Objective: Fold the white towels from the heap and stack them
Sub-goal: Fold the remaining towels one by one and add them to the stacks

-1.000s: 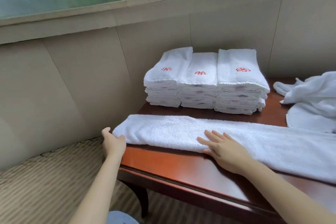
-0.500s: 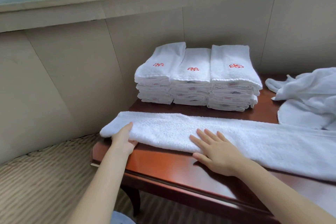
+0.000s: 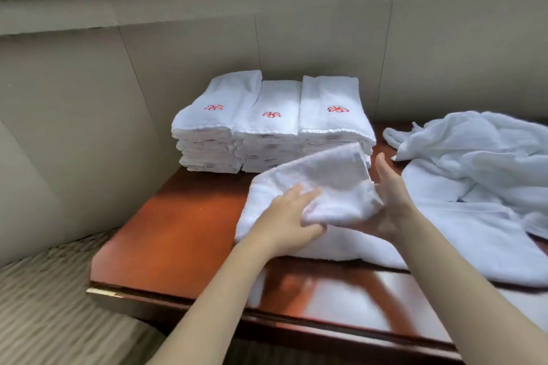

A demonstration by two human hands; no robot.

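Hands meet over a long white terry towel (image 3: 320, 184) lying left to right along the front of a glossy reddish wooden table (image 3: 178, 231). Left hand (image 3: 284, 222) pinches the lifted left end, carrying it rightward; right hand (image 3: 388, 201), open and cupped, supports it underneath. Three stacks of folded white towels with red emblems (image 3: 272, 124) stand behind; a crumpled white heap (image 3: 480, 157) lies right of them.

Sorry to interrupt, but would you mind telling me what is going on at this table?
A person is folding a white towel on the wooden table. The left hand brings one end over the rest, while the right hand cups that end from the other side. Three stacks of folded towels sit by the wall, and the unfolded heap lies to the right.
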